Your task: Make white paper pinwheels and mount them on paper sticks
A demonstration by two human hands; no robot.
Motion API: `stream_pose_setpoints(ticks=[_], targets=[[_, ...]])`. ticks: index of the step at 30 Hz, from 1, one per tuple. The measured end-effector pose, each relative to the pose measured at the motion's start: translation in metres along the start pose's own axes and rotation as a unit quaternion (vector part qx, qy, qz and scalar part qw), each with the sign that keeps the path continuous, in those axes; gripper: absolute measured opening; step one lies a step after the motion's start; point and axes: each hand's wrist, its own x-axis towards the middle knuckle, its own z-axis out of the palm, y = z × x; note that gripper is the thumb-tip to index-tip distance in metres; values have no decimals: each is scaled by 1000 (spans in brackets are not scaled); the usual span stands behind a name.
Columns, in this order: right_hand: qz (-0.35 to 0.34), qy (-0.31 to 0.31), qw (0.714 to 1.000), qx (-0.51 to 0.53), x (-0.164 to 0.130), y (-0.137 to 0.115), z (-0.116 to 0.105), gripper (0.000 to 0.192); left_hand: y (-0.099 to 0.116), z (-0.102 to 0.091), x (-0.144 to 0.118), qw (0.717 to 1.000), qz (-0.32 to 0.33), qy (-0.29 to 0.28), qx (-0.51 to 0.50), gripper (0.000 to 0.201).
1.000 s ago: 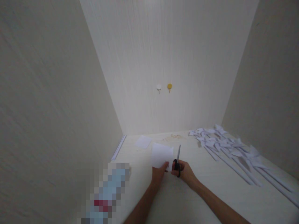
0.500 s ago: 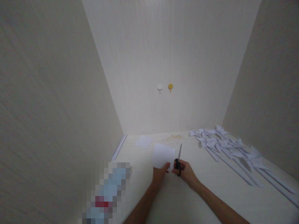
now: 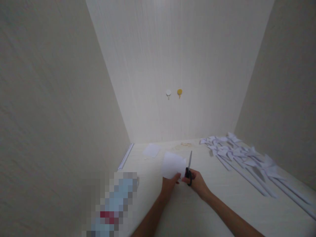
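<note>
My left hand point(image 3: 169, 185) pinches the near edge of a small white paper sheet point(image 3: 172, 164) and holds it up above the pale table point(image 3: 197, 210). My right hand point(image 3: 197, 182) grips black-handled scissors point(image 3: 189, 168); their blades point away from me along the sheet's right edge. The two hands are almost touching at the sheet's near corner.
A pile of white paper pinwheels on long paper sticks point(image 3: 244, 158) covers the table's right side. Another white sheet point(image 3: 151, 150) lies at the back, with a white strip point(image 3: 125, 156) along the left wall. A blurred-out object point(image 3: 112, 204) stands near left. Two hooks point(image 3: 174, 93) hang on the back wall.
The sheet has turned slightly and shifted right toward the scissors, whose blades now lie against its right edge. Both hands stay in nearly the same place.
</note>
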Motion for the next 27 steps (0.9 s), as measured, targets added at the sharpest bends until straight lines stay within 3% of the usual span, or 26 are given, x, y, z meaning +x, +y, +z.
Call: stream_pose_setpoints(ticks=[12,19,27], targets=[[-13,-17,1000,8,2,5,-2,29,-1,1,1,1000,-2,-1,7,14],[-15,24,998,-50,4,14,-4,23,-5,0,3,1000,1,-7,3,14],[-13,-1,1000,-23,3,9,-2,36,-3,0,1,1000,-3,2,-3,14]])
